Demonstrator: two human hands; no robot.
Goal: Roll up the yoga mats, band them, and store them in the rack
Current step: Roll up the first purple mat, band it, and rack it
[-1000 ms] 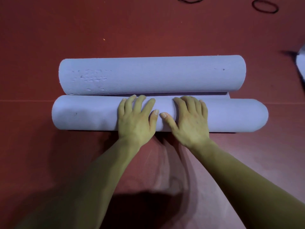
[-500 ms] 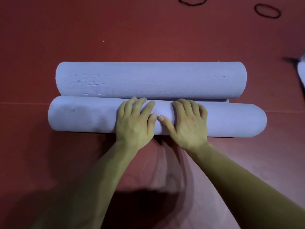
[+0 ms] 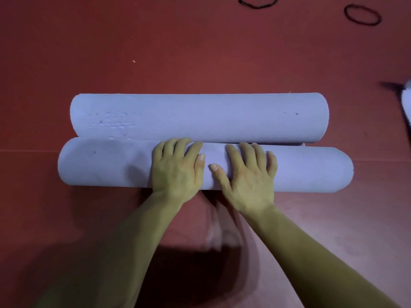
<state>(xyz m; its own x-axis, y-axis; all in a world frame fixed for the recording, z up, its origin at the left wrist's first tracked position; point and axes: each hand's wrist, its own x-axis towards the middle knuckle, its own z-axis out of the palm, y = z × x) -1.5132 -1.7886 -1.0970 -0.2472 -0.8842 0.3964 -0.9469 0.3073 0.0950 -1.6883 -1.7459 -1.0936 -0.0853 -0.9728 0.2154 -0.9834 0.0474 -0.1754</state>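
Two hands rest palms down on the nearer roll (image 3: 100,165) of pale purple yoga mat, which lies on the red floor (image 3: 200,52). In the head view its long axis runs left to right across the person. The left hand (image 3: 175,170) and right hand (image 3: 249,176) sit side by side near the middle of its length, thumbs pointing toward each other without touching. The fingers (image 3: 178,144) of both hands are loosely spread and nearly straight, draped over the crest and pressing down rather than gripping. They point away from the body, square to the roll's axis, so any push would send the roll forward.

Just past the fingertips a second roll (image 3: 200,116) lies parallel and touches the first. A thin strip of mat shows between them at the right, so they are probably two ends of one mat, though that is not certain. The nearer roll juts out farther on both sides, and both its ends are well away from the hands.

Two black bands (image 3: 255,7) (image 3: 345,14) lie well beyond the far roll, toward the right, and the right hand is the nearer one to them. No rack is in view.
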